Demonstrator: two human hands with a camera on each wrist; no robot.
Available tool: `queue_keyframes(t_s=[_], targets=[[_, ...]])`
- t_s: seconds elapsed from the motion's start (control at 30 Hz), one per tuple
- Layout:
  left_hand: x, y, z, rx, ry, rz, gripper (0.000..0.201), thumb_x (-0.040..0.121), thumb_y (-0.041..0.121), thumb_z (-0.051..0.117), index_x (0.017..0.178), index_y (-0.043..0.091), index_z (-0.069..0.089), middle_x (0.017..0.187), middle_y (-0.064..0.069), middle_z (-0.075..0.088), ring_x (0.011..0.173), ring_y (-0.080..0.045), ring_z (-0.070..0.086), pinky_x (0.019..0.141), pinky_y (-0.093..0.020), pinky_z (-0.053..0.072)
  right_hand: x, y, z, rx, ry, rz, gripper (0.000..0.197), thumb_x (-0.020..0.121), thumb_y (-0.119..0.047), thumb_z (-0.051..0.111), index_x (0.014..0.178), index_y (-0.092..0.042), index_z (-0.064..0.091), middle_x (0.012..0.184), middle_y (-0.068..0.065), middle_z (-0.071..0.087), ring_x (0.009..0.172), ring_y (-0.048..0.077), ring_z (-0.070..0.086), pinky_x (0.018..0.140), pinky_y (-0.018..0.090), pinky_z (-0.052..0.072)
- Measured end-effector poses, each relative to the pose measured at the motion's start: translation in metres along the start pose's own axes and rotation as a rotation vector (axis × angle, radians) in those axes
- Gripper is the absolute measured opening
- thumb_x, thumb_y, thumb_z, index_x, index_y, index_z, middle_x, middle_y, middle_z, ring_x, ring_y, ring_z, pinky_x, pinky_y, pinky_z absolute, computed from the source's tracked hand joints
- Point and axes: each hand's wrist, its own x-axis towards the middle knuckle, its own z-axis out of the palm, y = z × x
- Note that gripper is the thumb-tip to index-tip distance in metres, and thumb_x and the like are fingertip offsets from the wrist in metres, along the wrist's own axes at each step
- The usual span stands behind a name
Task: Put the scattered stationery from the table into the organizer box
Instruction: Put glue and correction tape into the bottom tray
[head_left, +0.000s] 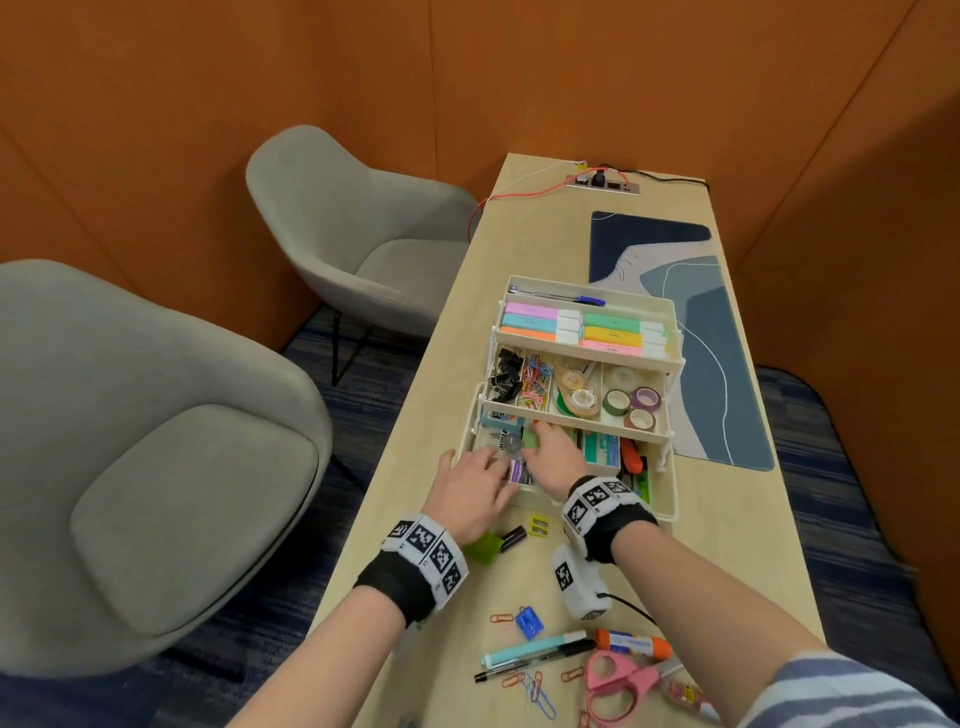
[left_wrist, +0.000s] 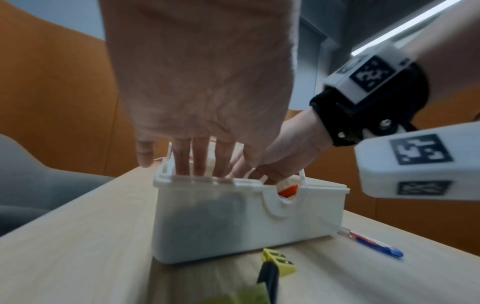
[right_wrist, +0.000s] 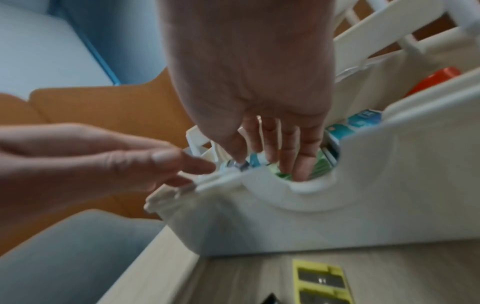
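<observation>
Fingers (left_wrist: 200, 158) of both hands reach straight and slightly spread into the organizer box's (head_left: 667, 499) bottom compartment; the right hand's (head_left: 553, 460) thumb touches a small clear item, grip unclear.

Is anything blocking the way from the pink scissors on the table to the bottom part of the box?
Yes. Both hands, left and right, fill the bottom compartment of the box; the pink scissors lie near the table's front edge.

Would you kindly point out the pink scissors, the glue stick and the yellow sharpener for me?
pink scissors (head_left: 615, 678): head view, on the handle loops.
glue stick (head_left: 634, 643): head view, on the middle of its white barrel.
yellow sharpener (head_left: 539, 528): head view, on its top face.
</observation>
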Motion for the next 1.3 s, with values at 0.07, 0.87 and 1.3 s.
queue_keyframes(t_s=[0.07,0.87,1.3], targets=[[0.002,0.000,0.003,0.029,-0.057,-0.030,0.051,0.100,0.047,0.023,0.140,0.020,0.036,0.147,-0.004,0.036,0.134,-0.021,0.036,0.112,-0.049,0.014,0.003,-0.003,0.009,-0.016,-0.046,-0.017,0.044,0.093,-0.023,0.050,0.135,-0.010,0.043,0.133,0.013,0.050,0.121,0.030,0.050,0.103,0.040,0.040],[0.005,0.009,0.004,0.169,-0.047,-0.104,0.060,0.096,0.056,0.014,0.113,0.022,0.061,0.127,-0.007,0.054,0.125,-0.024,0.045,0.112,-0.060,0.000,-0.006,0.009,-0.002,0.797,0.057,0.362,0.022,0.099,-0.029,0.039,0.115,-0.016,0.046,0.112,0.011,0.055,0.098,0.028,0.061,0.074,0.043,0.058],[-0.085,-0.040,0.042,-0.137,0.273,-0.227,0.049,0.090,0.049,0.017,0.108,0.032,0.060,0.106,0.011,0.051,0.105,-0.009,0.053,0.109,-0.041,0.004,0.010,-0.032,0.022,0.574,-0.060,0.128,0.037,0.084,0.006,0.046,0.104,-0.016,0.067,0.121,0.010,0.059,0.109,0.028,0.055,0.098,0.036,0.045]])
